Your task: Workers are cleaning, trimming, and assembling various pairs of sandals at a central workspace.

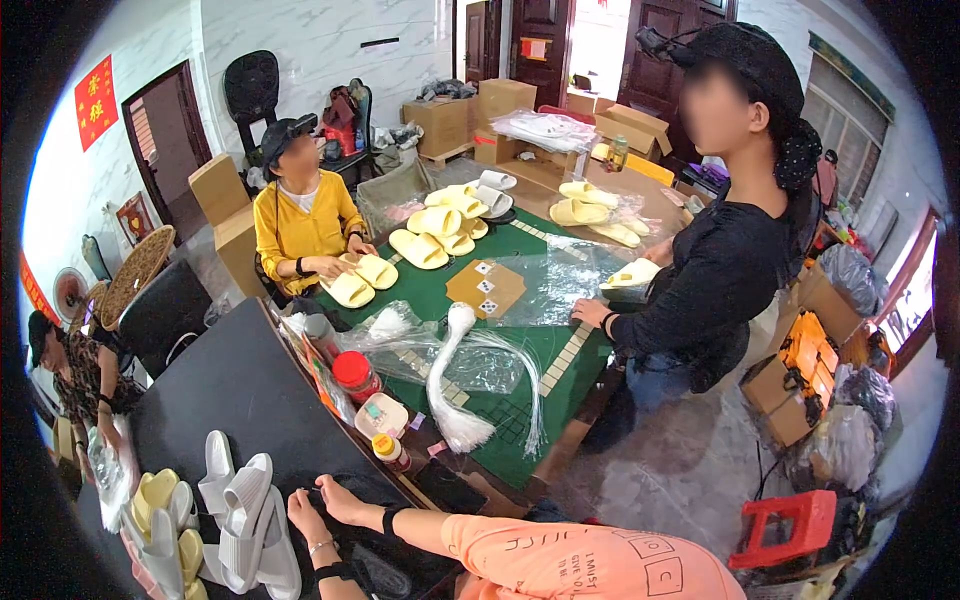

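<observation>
My left hand (305, 515), with a bracelet and a black band on the wrist, is over the dark table (190, 385) at the lower left. Close beside it on the right is my right hand (343, 502). Both have fingers bent together; anything between them is too small or dark to make out. Nearest to my left hand lie white slippers (245, 500), partly stacked. Pale yellow slippers (155, 490) and more white ones lie farther left. Beneath my forearms shows a dark, shiny shape (380, 572), perhaps thin plastic.
A green mat table (510, 410) ahead bears yellow slippers (420, 250), clear bags and a white strand bundle (450, 390). A red-lidded jar (355, 375) stands along its near edge. Co-workers in yellow (305, 225) and black (700, 280) handle slippers; another person (75, 370) bends at left. A red stool (785, 530) stands right.
</observation>
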